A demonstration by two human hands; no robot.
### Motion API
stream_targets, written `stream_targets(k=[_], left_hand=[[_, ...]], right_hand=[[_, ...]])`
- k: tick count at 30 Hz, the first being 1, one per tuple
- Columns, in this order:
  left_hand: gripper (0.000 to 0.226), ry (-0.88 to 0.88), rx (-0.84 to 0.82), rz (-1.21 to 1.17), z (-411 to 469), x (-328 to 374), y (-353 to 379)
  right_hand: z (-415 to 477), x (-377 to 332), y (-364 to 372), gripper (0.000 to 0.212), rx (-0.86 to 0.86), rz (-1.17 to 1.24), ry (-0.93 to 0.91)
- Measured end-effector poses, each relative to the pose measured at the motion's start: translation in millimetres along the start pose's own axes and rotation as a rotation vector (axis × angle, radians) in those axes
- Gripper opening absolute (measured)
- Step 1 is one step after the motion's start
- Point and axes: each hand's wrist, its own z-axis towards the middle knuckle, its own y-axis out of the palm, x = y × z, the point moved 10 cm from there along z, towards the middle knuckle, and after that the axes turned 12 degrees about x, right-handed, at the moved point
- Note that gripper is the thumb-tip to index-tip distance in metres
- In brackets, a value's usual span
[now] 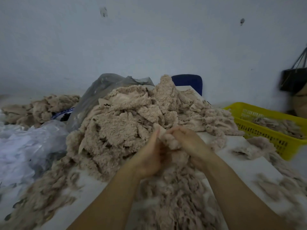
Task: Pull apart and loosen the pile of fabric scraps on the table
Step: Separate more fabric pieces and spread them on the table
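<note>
Between left hand point(149, 156), right hand point(191, 141): scrap point(171, 142) gripped, pile point(124, 117) behind.

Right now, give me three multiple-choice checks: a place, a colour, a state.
1. The yellow basket stands: A left of the pile; B right of the pile; C on it.
2. The chair back behind the pile: A red; B blue; C green.
3. The left hand and right hand: A both grip one clump; B both idle; C both hold the basket.
Answers: B, basket lies rightward of the pile; B, blue shows above it; A, both close round the clump.
</note>
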Motion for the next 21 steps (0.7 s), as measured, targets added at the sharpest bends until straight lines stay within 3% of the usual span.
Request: stream_targets(k=[1,3,5,7,9,11,13,15,17,19,21], left_hand=[[0.067,-0.016,0.029,-0.146,4.8,7.8,-6.1],[0.048,0.017,0.137,-0.414,9.8,31.7,-23.3],[0.034,0.12,0.308,-0.638,8.5,57.7,-55.8],[0.03,0.199,0.347,-0.814,0.2,77.7,-81.2],[0.029,0.246,0.353,-0.851,-9.6,81.2,-97.0],[0.027,0.292,0.397,-0.798,-17.2,73.0,-109.1],[0.018,0.293,0.456,-0.709,-20.7,58.0,-114.6],[0.014,0.213,0.573,-0.612,-22.5,39.3,-123.8],[0.03,0.139,0.624,-0.603,-21.8,25.1,-134.7],[0.041,0.071,0.556,-0.611,-16.5,17.0,-130.9],[0.047,-0.012,0.434,-0.552,-9.9,12.0,-106.0]], right_hand=[[-10.7,-1.3,15.3,0.02,-0.098,-0.03,-0.023],[-23.1,3.4,31.9,0.022,-0.225,-0.226,-0.065],[-9.0,12.5,20.9,0.029,-0.135,-0.438,-0.105],[13.8,14.7,2.2,0.028,0.072,-0.558,-0.123],[29.8,18.9,8.7,0.024,0.13,-0.629,-0.15],[38.1,38.8,45.6,0.056,-0.011,-0.84,-0.198],[40.9,49.1,76.6,0.056,-0.073,-0.956,-0.302],[43.9,35.7,73.7,0.04,0.038,-0.806,-0.359],[50.5,23.8,45.2,0.046,0.176,-0.356,-0.157],[47.5,3.0,21.2,0.044,0.23,0.066,-0.043],[32.4,-23.8,11.7,0.042,0.196,0.311,-0.061]])
